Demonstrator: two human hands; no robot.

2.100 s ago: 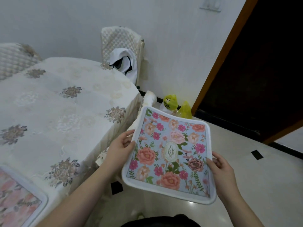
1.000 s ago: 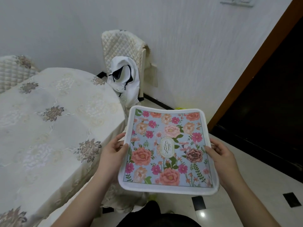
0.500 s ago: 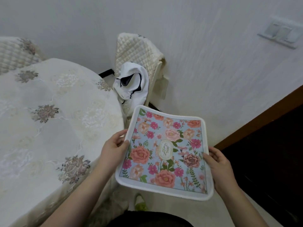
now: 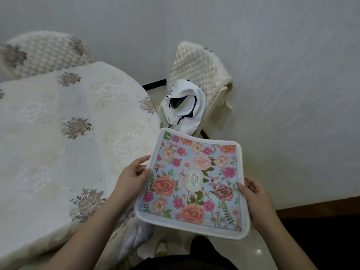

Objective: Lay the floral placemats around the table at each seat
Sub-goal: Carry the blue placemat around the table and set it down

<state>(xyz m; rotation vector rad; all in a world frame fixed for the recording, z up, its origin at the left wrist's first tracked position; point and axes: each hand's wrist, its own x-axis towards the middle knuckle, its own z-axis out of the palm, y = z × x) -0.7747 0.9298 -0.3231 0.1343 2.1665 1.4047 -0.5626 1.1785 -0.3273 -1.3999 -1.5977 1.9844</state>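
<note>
Head view shows the left hand (image 4: 134, 175) pinching the left edge of a floral placemat (image 4: 192, 184), thumb on the printed face and fingers curled beneath, while the right hand (image 4: 255, 195) grips the opposite edge the same way. Both hands are closed on the mat, one to a side, which keeps the soft pad spread flat and printed side up (a single-handed hold would probably let it droop). The mat hangs in the air, off the table, out past the cloth's near right rim and over the floor, its far edge pointing toward a quilted chair (image 4: 196, 63) against the wall.

Held level like this, the mat looks ready to be carried across and lowered as it is, without turning it over. The lettering at its centre reads sideways to the wearer, so a slight rotation may be wanted before it goes down, though that is only a guess.

To the left lies the round table, covered by a cream embroidered tablecloth (image 4: 64, 133); no mat shows on the visible part of it. A white garment (image 4: 187, 106) is draped over the chair's seat, just beyond the mat. A second quilted chair back (image 4: 44, 51) stands at the table's far side, suggesting another seat.
</note>
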